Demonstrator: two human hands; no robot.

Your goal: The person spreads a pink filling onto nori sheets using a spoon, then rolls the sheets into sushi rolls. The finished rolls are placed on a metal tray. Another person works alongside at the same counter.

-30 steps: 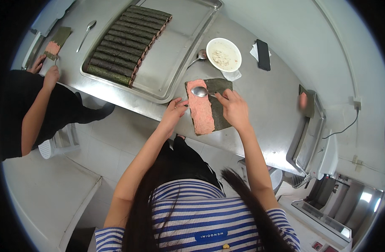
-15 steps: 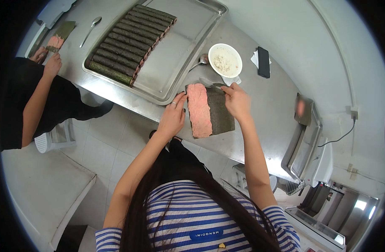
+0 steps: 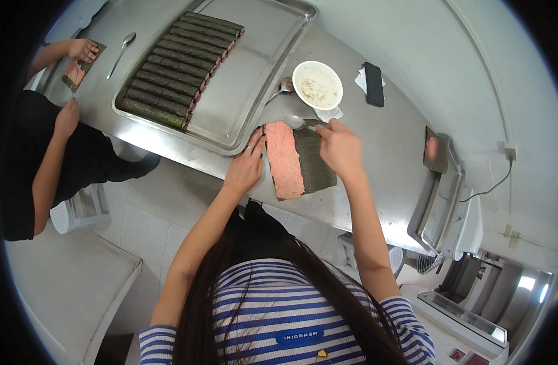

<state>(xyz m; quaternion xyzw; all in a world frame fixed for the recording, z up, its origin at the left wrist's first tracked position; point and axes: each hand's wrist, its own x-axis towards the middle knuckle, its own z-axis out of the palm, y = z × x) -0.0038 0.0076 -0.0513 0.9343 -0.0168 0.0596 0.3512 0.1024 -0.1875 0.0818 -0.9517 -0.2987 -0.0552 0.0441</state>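
Note:
A dark green seaweed sheet (image 3: 315, 163) lies on the steel table, its left half covered by a strip of pink paste (image 3: 284, 163). My left hand (image 3: 245, 165) rests at the sheet's left edge, fingers stretched out, one wearing a ring. My right hand (image 3: 341, 149) is closed round the handle of a metal spoon (image 3: 294, 121), whose bowl is at the top edge of the paste. Beyond the sheet stands a white bowl (image 3: 331, 78) with pale remnants inside. A second spoon (image 3: 281, 89) lies between that bowl and the tray.
A large metal tray (image 3: 245, 85) at the left holds a row of seaweed rolls (image 3: 175, 67). Farther left, a co-worker's hands (image 3: 83, 50) work on another pink-spread sheet (image 3: 75, 74) near a spoon (image 3: 122, 55). A black phone (image 3: 374, 84) lies by the wall; trays (image 3: 452, 182) stand right.
My spoon's bowl has turned and shifted slightly at the top of the paste strip. The co-worker's hands have moved apart, one now at the far end of their sheet.

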